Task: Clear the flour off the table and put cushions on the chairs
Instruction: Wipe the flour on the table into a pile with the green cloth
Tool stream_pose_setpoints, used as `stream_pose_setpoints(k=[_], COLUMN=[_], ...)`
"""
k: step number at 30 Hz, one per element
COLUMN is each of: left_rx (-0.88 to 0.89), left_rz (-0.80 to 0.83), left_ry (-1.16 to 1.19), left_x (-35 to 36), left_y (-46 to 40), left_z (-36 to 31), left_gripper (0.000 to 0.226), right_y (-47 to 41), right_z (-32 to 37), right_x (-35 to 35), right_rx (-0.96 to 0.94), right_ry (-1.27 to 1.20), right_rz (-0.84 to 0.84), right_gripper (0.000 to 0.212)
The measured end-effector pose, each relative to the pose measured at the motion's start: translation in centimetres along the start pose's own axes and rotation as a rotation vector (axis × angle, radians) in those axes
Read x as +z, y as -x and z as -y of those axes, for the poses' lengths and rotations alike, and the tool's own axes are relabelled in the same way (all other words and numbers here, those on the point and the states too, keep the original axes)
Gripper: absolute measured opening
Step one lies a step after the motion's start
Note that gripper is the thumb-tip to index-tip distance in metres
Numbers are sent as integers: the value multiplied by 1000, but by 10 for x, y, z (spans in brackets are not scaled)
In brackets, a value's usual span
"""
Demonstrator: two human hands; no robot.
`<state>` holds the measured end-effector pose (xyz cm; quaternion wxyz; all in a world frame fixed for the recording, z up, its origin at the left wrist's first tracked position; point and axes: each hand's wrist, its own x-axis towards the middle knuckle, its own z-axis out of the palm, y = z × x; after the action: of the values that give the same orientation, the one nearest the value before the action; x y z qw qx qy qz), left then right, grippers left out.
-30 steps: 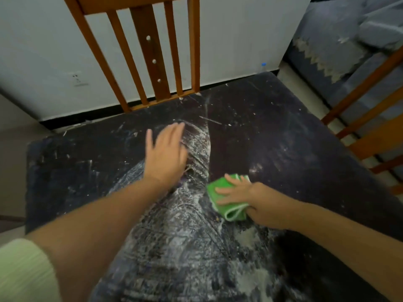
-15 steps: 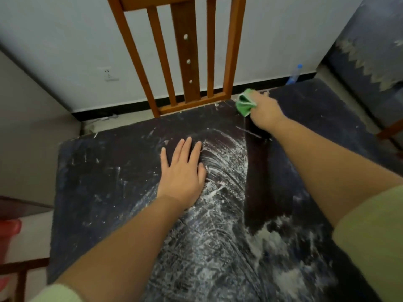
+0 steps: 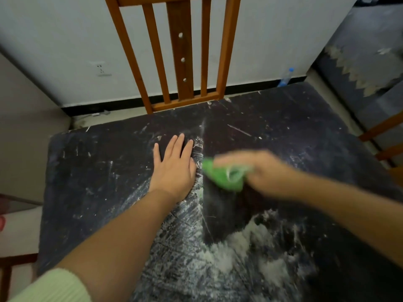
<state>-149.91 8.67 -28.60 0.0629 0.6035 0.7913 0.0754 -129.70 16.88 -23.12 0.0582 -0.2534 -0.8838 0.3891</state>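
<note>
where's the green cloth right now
In the head view the green cloth is mid-table, gripped by the blurred right hand, just right of the flat left hand.

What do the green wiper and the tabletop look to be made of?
Green cloth: soft fabric, probably microfibre; it bunches and folds under the right hand, though blurred. Table: dark, matt, scuffed hard surface, maybe painted board or stone; flour streaks on it. Left hand lies flat.

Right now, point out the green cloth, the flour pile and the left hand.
green cloth (image 3: 220,176): head view, on its bare folded front.
flour pile (image 3: 244,247): head view, on the thick white heap.
left hand (image 3: 174,168): head view, on its back, flat on the table.
</note>
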Motion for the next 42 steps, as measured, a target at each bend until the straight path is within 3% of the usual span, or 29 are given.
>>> stream_pose_setpoints(k=[2, 5, 9, 14, 16, 19, 21, 23, 25, 27, 28, 31, 37, 42], left_rx=[5, -12, -3, 14, 174, 603, 728, 558, 214, 47, 50, 77, 67, 75], left_rz=[-9, -30, -29, -36, -6, 84, 56, -38, -61, -10, 3, 4, 8, 24], left_ry=[16, 32, 49, 64, 135, 201, 168, 164, 185, 127, 82, 37, 45, 46], left_x=[-1, -1, -2, -9, -19, -29, -28, -28, -26, -20, -15, -13, -14, -16], left_y=[0, 0, 1, 2, 11, 39, 55, 56, 49, 41, 38, 41, 40, 42], left_z=[0, 0, -1, -2, -4, -3, 9, 29, 46, 52, 51, 48, 47, 48], left_gripper=[54, 54, 57, 62, 67, 71, 65, 60, 55, 53, 53, 53, 56, 57], right_y=[-62, -125, -146, -83, -42, 9, 39, 61, 66, 56, 50, 37, 12, -91], right_z=[-24, -51, -38, 11, 29, 46, 54, 61, 63, 57, 52, 42, 46, 12], right_x=[-44, -61, -32, 17, 27, 35, 45, 51, 44, 30, 25, 25, -5, -49], right_rx=[122, 227, 228, 29, 0, 34, -4, -79, -50, 36, 64, 64, 87, 235], right_ry=[107, 223, 261, 243, 197, 164, 156, 44, -16, -100, -111, 42, 128, 175], right_rz=[-241, -322, -262, 13, 53, 189, 313, 451, 524, 313, 217, 327, 353, -177], right_gripper=[45, 40, 38, 49, 48, 41, 44, 45, 50, 70, 76, 70, 53, 42])
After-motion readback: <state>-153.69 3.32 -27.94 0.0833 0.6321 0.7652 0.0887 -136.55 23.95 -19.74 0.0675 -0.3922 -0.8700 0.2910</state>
